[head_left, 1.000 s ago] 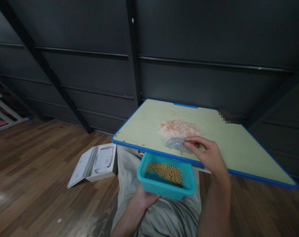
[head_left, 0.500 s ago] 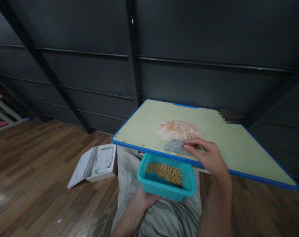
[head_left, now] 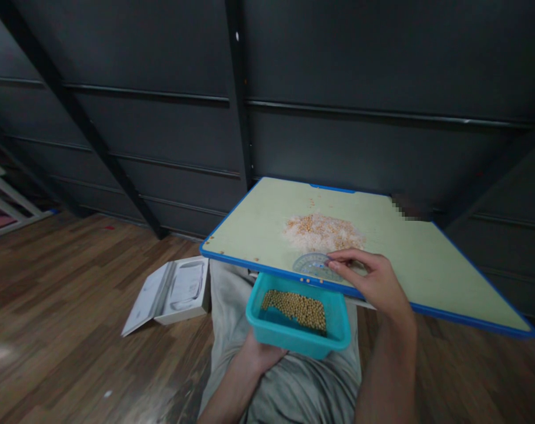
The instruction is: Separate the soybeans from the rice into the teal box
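Transparent semicircular plastic protractor (head_left: pixel 309 265) at near edge of pale green, blue-rimmed tabletop (head_left: pixel 426 253), pinched between thumb and fingers of right hand (head_left: pixel 377 277). Heap of white grains and orange-yellow bits (head_left: pixel 322 232) just beyond, toward far edge. Few round tan beans (head_left: pixel 308 281) on near rim. Below rim, teal rectangular plastic tub (head_left: pixel 289 338), more beans inside; left hand (head_left: pixel 265 355) underneath, fingers hidden, cannot tell how far open.

One head-worn camera looks forward and down over grey cloth trousers (head_left: pixel 311 386), facing a nearby pale-green, blue-rimmed flat board (head_left: pixel 412 253).
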`<state>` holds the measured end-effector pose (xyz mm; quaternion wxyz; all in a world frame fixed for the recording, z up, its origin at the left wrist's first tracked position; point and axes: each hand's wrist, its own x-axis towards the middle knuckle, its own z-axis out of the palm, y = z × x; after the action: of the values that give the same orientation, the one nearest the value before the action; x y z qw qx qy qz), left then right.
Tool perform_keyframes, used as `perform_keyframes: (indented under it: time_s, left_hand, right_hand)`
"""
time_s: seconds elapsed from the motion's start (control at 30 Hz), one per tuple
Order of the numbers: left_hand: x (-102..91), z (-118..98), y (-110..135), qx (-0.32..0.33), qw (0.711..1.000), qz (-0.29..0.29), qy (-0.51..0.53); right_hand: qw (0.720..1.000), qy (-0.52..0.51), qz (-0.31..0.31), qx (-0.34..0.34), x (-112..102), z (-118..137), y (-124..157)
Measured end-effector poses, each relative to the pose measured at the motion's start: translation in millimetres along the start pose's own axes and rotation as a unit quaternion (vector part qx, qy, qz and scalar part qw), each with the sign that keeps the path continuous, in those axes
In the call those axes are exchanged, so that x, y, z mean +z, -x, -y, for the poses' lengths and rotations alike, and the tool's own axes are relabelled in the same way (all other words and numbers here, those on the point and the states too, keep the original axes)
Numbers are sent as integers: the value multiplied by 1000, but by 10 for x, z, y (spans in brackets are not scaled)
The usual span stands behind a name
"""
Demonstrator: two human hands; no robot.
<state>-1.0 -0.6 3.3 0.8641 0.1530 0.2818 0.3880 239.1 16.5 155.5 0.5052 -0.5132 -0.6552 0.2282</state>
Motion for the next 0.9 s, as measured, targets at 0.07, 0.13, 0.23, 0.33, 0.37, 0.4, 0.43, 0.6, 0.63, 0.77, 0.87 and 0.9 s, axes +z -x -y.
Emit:
perform_keyframes:
  time_s: [0.07, 0.13, 0.23, 0.33, 0.37, 0.4, 0.43, 0.6, 0.63, 0.77, 0.87, 0.9]
  left_hand:
    - [-10, 3, -4, -3, 1000, 4, 8]
    - [-13, 5, -7, 0, 1000, 6, 16]
    - [-3, 5, -6, 11, 1000, -9, 5]
    - [15, -2, 0, 12, 999, -29, -13]
    - [21, -5, 4, 13, 999, -31, -13]
    - [27, -8, 8, 14, 999, -31, -10]
    - [33, -10, 13, 15, 999, -30, -7]
    - [63, -14, 31, 12, 999, -30, -3]
    - [68, -15, 32, 12, 999, -31, -4]
    - [69, -17, 30, 8, 1000, -27, -8]
    - [58, -15, 22, 11, 1000, -27, -10]
    - [56, -14, 20, 14, 999, -31, -11]
  right_hand:
    - [1000, 2, 4, 0, -5, 3, 3]
    - [1000, 5, 8, 0, -9, 4, 3]
    - [1000, 7, 10, -1, 0, -13, -11]
    - [1000, 17, -16, -7, 27, -63, -41]
    - [999, 23, -31, -12, 36, -85, -51]
    - [998, 31, -47, -16, 45, -107, -60]
    - [997, 39, -60, -21, 51, -128, -67]
    - [992, 64, -102, -36, 46, -181, -75]
    - [991, 64, -111, -37, 41, -182, -75]
    - [987, 64, -143, -33, 27, -188, -81]
    - [989, 58, -131, -24, 34, -193, -86]
    - [991, 54, -124, -21, 39, -191, -86]
